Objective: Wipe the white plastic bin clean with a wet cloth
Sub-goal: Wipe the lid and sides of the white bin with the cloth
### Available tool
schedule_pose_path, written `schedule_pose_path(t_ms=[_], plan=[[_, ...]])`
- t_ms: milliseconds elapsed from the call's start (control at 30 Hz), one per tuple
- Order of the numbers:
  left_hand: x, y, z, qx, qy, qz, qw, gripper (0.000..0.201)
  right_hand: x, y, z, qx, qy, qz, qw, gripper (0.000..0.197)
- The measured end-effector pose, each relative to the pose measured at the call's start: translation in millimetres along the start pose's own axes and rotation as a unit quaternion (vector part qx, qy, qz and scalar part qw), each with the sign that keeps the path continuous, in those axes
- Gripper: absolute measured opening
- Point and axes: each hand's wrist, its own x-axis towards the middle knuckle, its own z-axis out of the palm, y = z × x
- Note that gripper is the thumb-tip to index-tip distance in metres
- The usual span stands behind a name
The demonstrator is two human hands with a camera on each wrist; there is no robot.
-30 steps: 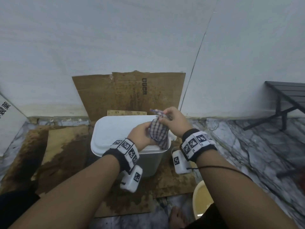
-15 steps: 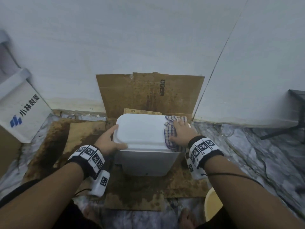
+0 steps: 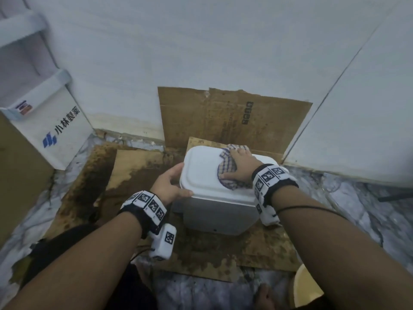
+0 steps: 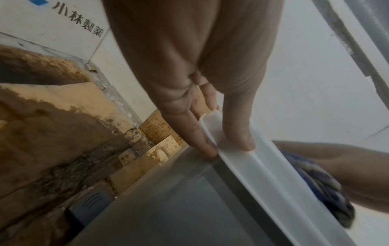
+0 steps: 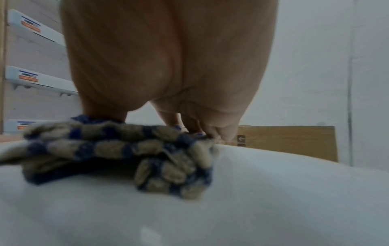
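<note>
Here, right hand point(image 3: 242, 168) flat, pressing cloth point(image 3: 225, 173) on bin point(image 3: 201, 173); left hand point(image 3: 169, 186) pinches rim.

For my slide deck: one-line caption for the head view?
Right hand presses cloth on bin lid; left hand grips its rim.

White carton point(image 3: 58, 130): black characters 小林製薬 beside a blue block logo; they show again in the left wrist view point(image 4: 77, 21).
Carton top edge: a small orange and blue sticker point(image 3: 23, 107), too small to read.
Cardboard sheet point(image 3: 232, 117): a black column of printed symbols point(image 3: 247, 113), unreadable.
Wristbands point(image 3: 268, 175): black-and-white square marker codes.
</note>
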Motion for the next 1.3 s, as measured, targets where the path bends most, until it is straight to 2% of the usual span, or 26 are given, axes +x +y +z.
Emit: schedule_pose_path(t_ms=[133, 333, 500, 667, 733, 867, 1067, 1233, 1300], plan=[[0, -2, -2, -0.085, -0.030, -0.019, 0.996, 0.075, 22, -36, -8, -0.026, 0.002, -0.041, 0.999, 0.110], [5, -8, -8, -0.129, -0.058, -0.035, 0.989, 0.085, 41, -71, -24, -0.011, -0.034, -0.062, 0.997, 0.102], [10, -13, -9, -0.128, -0.062, -0.028, 0.989, 0.090, 48, -89, -25, -0.034, -0.030, -0.080, 0.996, 0.092], [13, -17, -10, -0.143, -0.063, -0.042, 0.987, 0.077, 47, -119, -8, -0.147, -0.040, -0.141, 0.978, 0.095], [12, -17, -8, -0.152, -0.053, -0.044, 0.986, 0.071, 39, -127, 5, -0.184, -0.020, -0.157, 0.970, 0.092], [9, -14, -4, -0.167, -0.052, -0.035, 0.984, 0.068, 23, -116, 18, -0.166, 0.038, -0.185, 0.968, 0.080], [5, -8, -3, -0.181, -0.100, -0.045, 0.977, 0.085, 2, -90, 28, -0.119, 0.064, -0.198, 0.971, 0.081], [1, -6, -7, -0.188, -0.123, -0.050, 0.973, 0.082, -14, -72, 38, -0.118, 0.074, -0.207, 0.968, 0.101], [1, -8, -8, -0.179, -0.119, -0.052, 0.975, 0.077, -20, -68, 42, -0.120, 0.083, -0.203, 0.968, 0.103]])
